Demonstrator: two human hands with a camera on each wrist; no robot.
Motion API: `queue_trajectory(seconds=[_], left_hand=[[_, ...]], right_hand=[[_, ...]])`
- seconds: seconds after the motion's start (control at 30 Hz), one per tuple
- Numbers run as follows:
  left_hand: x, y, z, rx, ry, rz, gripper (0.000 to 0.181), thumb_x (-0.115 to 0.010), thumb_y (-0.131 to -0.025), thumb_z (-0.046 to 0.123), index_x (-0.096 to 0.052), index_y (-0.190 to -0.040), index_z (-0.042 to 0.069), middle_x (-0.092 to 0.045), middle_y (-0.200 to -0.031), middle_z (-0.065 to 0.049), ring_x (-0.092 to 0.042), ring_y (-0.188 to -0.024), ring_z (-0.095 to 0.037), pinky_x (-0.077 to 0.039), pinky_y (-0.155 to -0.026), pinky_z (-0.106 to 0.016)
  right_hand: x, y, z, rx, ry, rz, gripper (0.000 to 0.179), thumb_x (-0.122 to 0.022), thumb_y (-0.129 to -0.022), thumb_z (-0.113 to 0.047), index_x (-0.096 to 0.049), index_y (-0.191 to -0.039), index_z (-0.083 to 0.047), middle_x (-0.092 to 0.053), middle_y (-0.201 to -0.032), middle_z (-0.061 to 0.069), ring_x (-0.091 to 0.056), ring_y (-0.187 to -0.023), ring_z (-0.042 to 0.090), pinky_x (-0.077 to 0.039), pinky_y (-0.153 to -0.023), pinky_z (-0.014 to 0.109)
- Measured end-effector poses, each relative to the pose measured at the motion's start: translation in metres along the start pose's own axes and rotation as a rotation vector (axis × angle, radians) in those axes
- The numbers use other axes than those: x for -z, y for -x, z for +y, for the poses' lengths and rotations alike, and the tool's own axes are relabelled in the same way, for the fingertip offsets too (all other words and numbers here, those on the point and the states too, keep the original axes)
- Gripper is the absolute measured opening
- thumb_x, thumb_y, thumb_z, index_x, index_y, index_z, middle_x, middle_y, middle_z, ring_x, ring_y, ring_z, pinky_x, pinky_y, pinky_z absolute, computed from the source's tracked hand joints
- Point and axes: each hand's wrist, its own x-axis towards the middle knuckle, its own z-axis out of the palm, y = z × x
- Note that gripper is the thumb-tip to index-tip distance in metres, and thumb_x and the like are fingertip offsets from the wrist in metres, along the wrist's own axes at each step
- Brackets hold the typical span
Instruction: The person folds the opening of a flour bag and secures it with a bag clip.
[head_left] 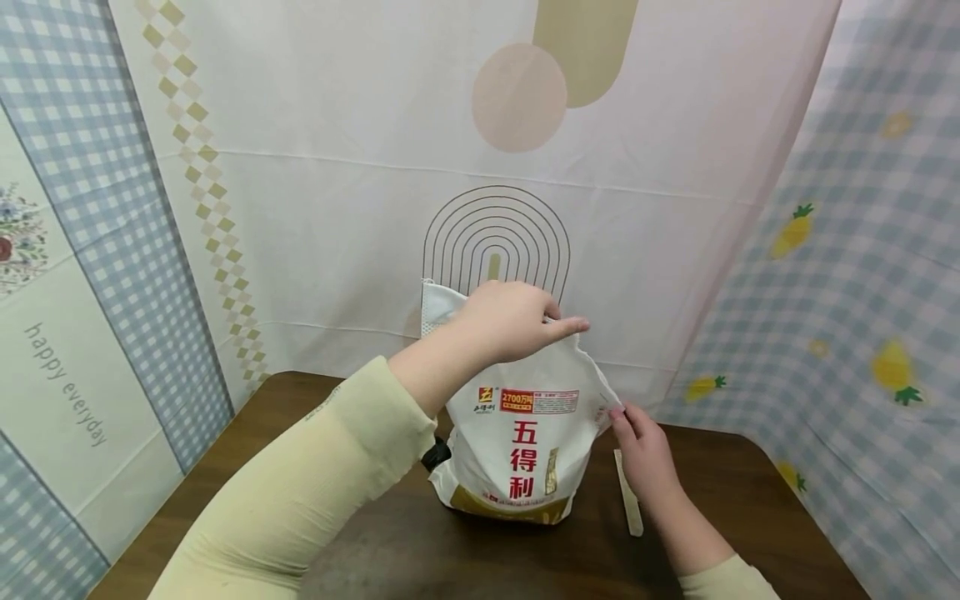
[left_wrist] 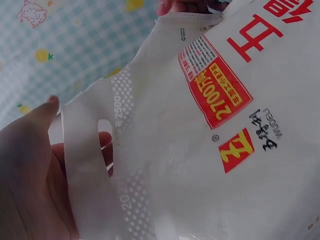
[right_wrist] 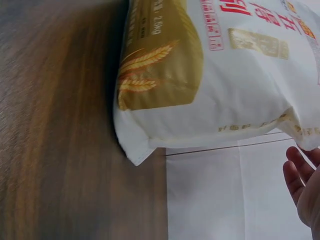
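A white flour bag (head_left: 536, 367) with red lettering and a gold base stands upright on the table. My left hand (head_left: 510, 321) holds it by the top band, which has a cut-out handle slot. In the left wrist view, fingertips of the left hand (left_wrist: 30, 170) show through that slot from behind, and the thumb lies along the top edge. Lower down, my right hand (head_left: 645, 454) pinches the bag's right side edge between thumb and fingers. Wheat ears are printed on the gold part of the bag (right_wrist: 240, 100) in the right wrist view.
A thin pale strip (head_left: 628, 496) lies on the dark wooden table (head_left: 405, 550), right of the bag. Something black (head_left: 437, 452) pokes out behind the bag's lower left. Patterned cloth (head_left: 337, 233) hangs behind the table, with checked cloth (head_left: 862, 292) at the right.
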Motion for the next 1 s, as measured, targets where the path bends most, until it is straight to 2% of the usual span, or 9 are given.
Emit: queue_trajectory(seconds=[0.07,0.13,0.23,0.37,0.5,0.6,0.8,0.9,1.0], left_hand=[[0.0,-0.004,0.003,0.028,0.015,-0.002,0.056,-0.036,-0.094,0.073,-0.075,-0.098,0.034,-0.07,-0.092,0.015,-0.06,-0.074,-0.008,-0.047,-0.067,-0.033],[-0.001,-0.008,0.005,0.043,0.017,0.002,0.056,-0.035,-0.095,0.072,-0.073,-0.089,0.032,-0.068,-0.084,0.014,-0.059,-0.069,-0.009,-0.046,-0.062,-0.033],[-0.003,-0.013,0.008,0.048,0.006,0.017,0.052,-0.037,-0.096,0.07,-0.069,-0.081,0.031,-0.064,-0.075,0.014,-0.058,-0.066,-0.009,-0.045,-0.058,-0.033],[-0.004,-0.017,0.012,0.055,-0.013,0.01,0.044,-0.046,-0.095,0.067,-0.068,-0.08,0.031,-0.063,-0.073,0.015,-0.058,-0.067,-0.008,-0.045,-0.057,-0.032],[-0.004,-0.018,0.015,0.04,-0.053,-0.005,0.039,-0.054,-0.093,0.063,-0.067,-0.078,0.03,-0.064,-0.071,0.014,-0.058,-0.067,-0.008,-0.046,-0.058,-0.033],[-0.004,-0.019,0.016,0.033,-0.11,-0.022,0.036,-0.057,-0.092,0.062,-0.068,-0.083,0.029,-0.066,-0.079,0.014,-0.06,-0.073,-0.008,-0.048,-0.065,-0.034],[-0.004,-0.02,0.015,0.026,-0.24,-0.056,0.032,-0.066,-0.087,0.057,-0.065,-0.083,0.025,-0.063,-0.08,0.011,-0.058,-0.073,-0.01,-0.046,-0.067,-0.035],[-0.003,-0.02,0.013,0.027,-0.275,-0.064,0.033,-0.069,-0.085,0.056,-0.064,-0.078,0.024,-0.062,-0.075,0.011,-0.058,-0.07,-0.009,-0.046,-0.066,-0.034],[-0.004,-0.021,0.011,0.037,-0.287,-0.069,0.031,-0.071,-0.085,0.054,-0.065,-0.076,0.024,-0.062,-0.074,0.011,-0.058,-0.07,-0.01,-0.046,-0.068,-0.035]], right_hand=[[0.0,-0.003,0.0,0.023,-0.087,0.003,0.036,-0.042,-0.107,-0.017,-0.061,-0.124,0.008,-0.067,-0.105,0.018,-0.056,-0.086,0.004,-0.047,-0.076,0.016],[-0.001,-0.007,-0.001,0.029,-0.179,0.0,0.039,-0.037,-0.108,-0.016,-0.06,-0.122,0.012,-0.067,-0.099,0.01,-0.056,-0.082,0.003,-0.046,-0.075,0.015],[-0.002,-0.011,0.0,-0.006,-0.328,-0.017,0.046,-0.031,-0.109,-0.02,-0.056,-0.12,0.018,-0.065,-0.093,-0.005,-0.056,-0.081,0.005,-0.046,-0.076,0.018],[-0.004,-0.017,0.003,-0.078,-0.408,-0.06,0.053,-0.029,-0.11,-0.026,-0.052,-0.12,0.02,-0.063,-0.092,-0.013,-0.058,-0.085,0.006,-0.047,-0.078,0.02],[-0.003,-0.024,0.003,-0.102,-0.427,-0.103,0.05,-0.031,-0.109,-0.025,-0.053,-0.12,0.02,-0.064,-0.095,-0.013,-0.058,-0.09,0.005,-0.046,-0.082,0.021],[-0.002,-0.029,0.002,-0.11,-0.443,-0.133,0.048,-0.034,-0.109,-0.022,-0.052,-0.123,0.02,-0.063,-0.099,-0.014,-0.057,-0.095,0.004,-0.046,-0.085,0.02],[-0.001,-0.035,0.001,-0.147,-0.397,-0.168,0.048,-0.037,-0.108,-0.022,-0.05,-0.129,0.019,-0.061,-0.103,-0.019,-0.054,-0.1,0.0,-0.044,-0.087,0.016],[-0.001,-0.038,0.0,-0.182,-0.352,-0.173,0.048,-0.038,-0.108,-0.024,-0.05,-0.132,0.016,-0.06,-0.112,-0.011,-0.052,-0.103,-0.002,-0.041,-0.091,0.017],[-0.002,-0.041,0.0,-0.223,-0.306,-0.176,0.048,-0.041,-0.107,-0.027,-0.051,-0.134,0.012,-0.059,-0.126,0.006,-0.049,-0.108,-0.002,-0.038,-0.096,0.021]])
